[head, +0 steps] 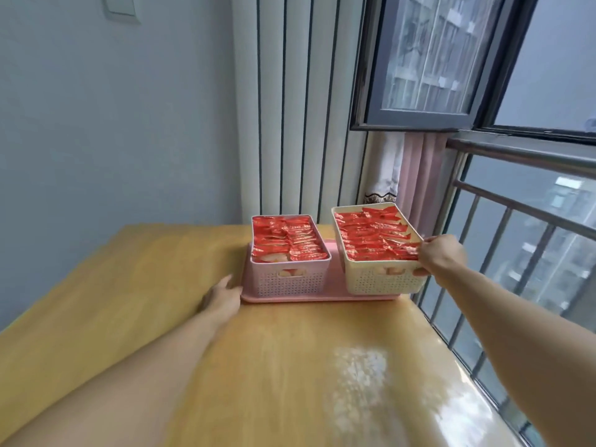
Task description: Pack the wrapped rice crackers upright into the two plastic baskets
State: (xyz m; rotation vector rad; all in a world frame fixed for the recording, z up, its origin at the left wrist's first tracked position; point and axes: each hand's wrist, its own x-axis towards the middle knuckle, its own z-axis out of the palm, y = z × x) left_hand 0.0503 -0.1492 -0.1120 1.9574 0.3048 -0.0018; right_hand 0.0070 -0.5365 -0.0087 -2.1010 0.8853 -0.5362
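Observation:
Two plastic baskets stand on a pink tray (pixel 335 295) at the far side of the wooden table. The pink basket (pixel 290 279) on the left is filled with red wrapped rice crackers (pixel 287 241) standing upright in rows. On the right, the cream basket (pixel 380 280) is packed the same way with red crackers (pixel 371 237). My right hand (pixel 442 256) grips the cream basket's near right corner, fingers over the rim and thumb on the outside wall. My left hand (pixel 224 293) rests flat on the table, fingertips touching the tray's left end.
The yellow wooden table (pixel 290 366) runs up to a white ribbed radiator (pixel 300 124) at the back. A window with a metal railing (pixel 516 221) lies along the table's right edge. A pink curtain (pixel 419 175) hangs behind the cream basket.

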